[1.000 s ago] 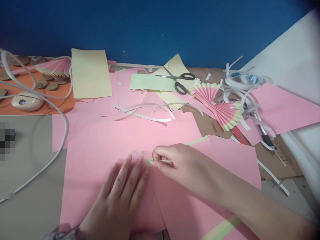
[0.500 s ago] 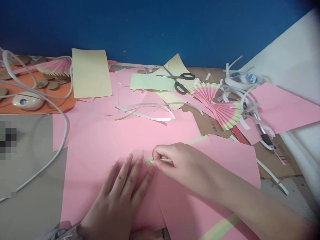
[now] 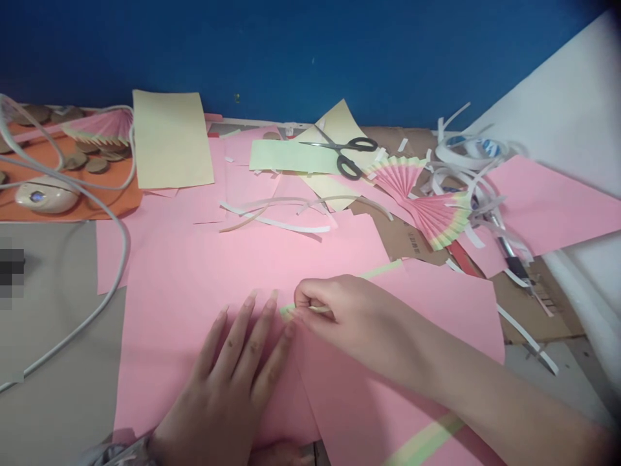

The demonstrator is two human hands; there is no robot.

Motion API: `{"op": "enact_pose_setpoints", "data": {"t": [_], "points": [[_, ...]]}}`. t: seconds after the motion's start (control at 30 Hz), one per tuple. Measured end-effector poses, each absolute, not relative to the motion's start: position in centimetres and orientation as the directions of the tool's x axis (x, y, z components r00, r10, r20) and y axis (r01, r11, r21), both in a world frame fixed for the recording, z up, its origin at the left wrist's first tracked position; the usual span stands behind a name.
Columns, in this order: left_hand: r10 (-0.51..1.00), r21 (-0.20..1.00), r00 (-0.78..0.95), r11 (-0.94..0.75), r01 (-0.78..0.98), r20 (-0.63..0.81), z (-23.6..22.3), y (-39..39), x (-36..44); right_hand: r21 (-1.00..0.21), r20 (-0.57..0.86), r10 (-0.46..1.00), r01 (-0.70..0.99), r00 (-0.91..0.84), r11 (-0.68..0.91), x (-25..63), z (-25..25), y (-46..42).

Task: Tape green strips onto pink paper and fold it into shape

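Observation:
My left hand (image 3: 228, 382) lies flat on a large pink paper sheet (image 3: 179, 278), fingers spread, with its thumb low at the bottom edge. Beside its index finger, my right hand (image 3: 323, 304) is closed, thumb and fingertips pressed together. Those fingertips touch the end of a green and yellow band (image 3: 286, 312) along the edge of a second pink sheet (image 3: 451, 310). A pale bit shows inside the curled fingers, but what they grip is hidden. Another green and yellow band (image 3: 427, 440) crosses this sheet's near part, under my right forearm.
Black-handled scissors (image 3: 347, 155), a pleated pink fan (image 3: 412, 200) and curled white strips (image 3: 276, 217) lie behind my hands. Tape rolls (image 3: 468, 149) and a pen (image 3: 512, 259) are at right. A white cable (image 3: 123, 239) and a pale device (image 3: 47, 195) sit left.
Both hands keep nearly the same pose and place on the paper. The whole view has shifted slightly, so things appear a little further left.

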State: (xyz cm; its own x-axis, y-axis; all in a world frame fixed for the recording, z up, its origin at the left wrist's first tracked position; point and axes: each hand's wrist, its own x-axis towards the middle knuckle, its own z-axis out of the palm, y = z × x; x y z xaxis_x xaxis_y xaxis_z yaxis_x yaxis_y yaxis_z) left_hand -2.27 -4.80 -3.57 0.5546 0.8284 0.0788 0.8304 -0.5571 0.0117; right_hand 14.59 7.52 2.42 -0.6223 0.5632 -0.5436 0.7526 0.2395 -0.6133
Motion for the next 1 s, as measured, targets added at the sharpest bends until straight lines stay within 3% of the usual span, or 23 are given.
{"op": "enact_pose_setpoints", "data": {"t": [1.0], "points": [[0.827, 0.006, 0.553, -0.557, 0.831, 0.099, -3.36, -4.81, -2.29, -0.618, -0.53, 0.596, 0.756, -0.603, 0.215, 15.1, 2.06, 7.08]]}}
